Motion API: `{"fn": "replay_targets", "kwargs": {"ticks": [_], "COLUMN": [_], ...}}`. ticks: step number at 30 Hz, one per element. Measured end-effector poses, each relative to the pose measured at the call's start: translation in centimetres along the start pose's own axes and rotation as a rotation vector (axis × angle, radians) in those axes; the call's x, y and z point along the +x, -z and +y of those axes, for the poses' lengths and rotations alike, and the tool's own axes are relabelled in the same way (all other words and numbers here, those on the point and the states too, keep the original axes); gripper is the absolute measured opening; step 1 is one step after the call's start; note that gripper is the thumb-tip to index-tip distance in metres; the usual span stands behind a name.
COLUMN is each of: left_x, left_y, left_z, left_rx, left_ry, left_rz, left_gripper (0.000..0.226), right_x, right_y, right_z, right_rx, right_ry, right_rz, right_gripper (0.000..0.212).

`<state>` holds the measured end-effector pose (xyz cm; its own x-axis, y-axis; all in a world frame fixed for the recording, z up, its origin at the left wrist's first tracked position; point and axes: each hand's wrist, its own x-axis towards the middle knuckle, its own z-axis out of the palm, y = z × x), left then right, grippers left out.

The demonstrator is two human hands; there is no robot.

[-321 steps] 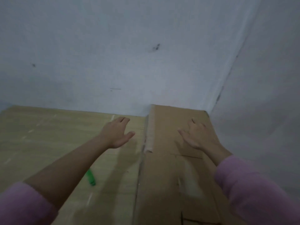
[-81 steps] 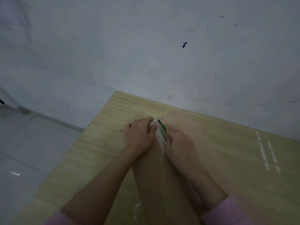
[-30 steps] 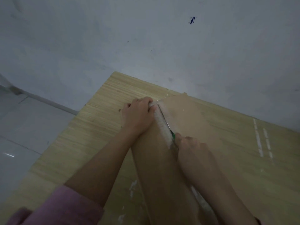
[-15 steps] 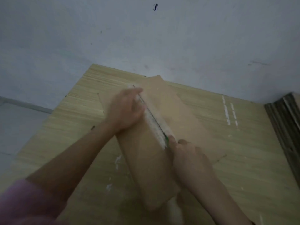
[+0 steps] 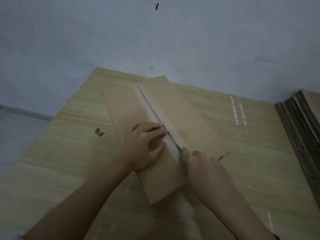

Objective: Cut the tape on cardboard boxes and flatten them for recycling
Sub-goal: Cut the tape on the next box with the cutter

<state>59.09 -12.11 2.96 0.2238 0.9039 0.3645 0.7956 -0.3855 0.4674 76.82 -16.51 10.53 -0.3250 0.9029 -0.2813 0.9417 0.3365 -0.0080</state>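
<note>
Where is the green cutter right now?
In the head view, centre, the cutter is gripped by the right hand on the box's taped seam, just right of the left hand.

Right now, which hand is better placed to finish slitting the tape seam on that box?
Right. The right hand already grips the green-handled cutter at the white tape seam; the left hand presses the brown cardboard box flat beside it.

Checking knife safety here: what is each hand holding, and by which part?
Right hand grips the green cutter by its handle; left hand presses on the box beside the tape seam.
</note>
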Motion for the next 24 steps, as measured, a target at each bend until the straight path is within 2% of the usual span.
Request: {"fn": "replay_targets", "kwargs": {"ticks": [11, 15, 18, 21, 23, 24], "left_x": [4.9, 4.7, 3.5, 1.5, 0.7, 0.4], "left_y": [-0.2, -0.2, 0.1, -0.1, -0.5, -0.7], "left_z": [-1.0, -1.0, -0.7, 0.5, 1.9, 2.6], "left_rx": [0.073, 0.119, 0.161, 0.218, 0.243, 0.212], "left_ry": [0.047, -0.033, -0.082, 0.052, 0.138, 0.103], "left_rz": [-0.075, -0.116, -0.194, -0.180, -0.137, -0.116], "left_gripper": [0.051, 0.053, 0.070, 0.082, 0.080, 0.074], "right_x": [-2.1, -2.8, -3.2, -2.7, -1.8, -1.4], "right_y": [-0.1, -0.3, -1.7, -4.3, -5.6, -6.0], "right_z": [2.4, 1.9, 1.8, 2.9, 4.0, 4.5], "right_rx": [0.007, 0.012, 0.078, 0.152, 0.135, 0.128], "right_ry": [-0.101, -0.096, -0.142, -0.207, -0.207, -0.187], "right_rz": [0.013, 0.049, 0.093, 0.294, 0.388, 0.429], "right_gripper": [0.053, 0.053, 0.059, 0.071, 0.074, 0.074]}}
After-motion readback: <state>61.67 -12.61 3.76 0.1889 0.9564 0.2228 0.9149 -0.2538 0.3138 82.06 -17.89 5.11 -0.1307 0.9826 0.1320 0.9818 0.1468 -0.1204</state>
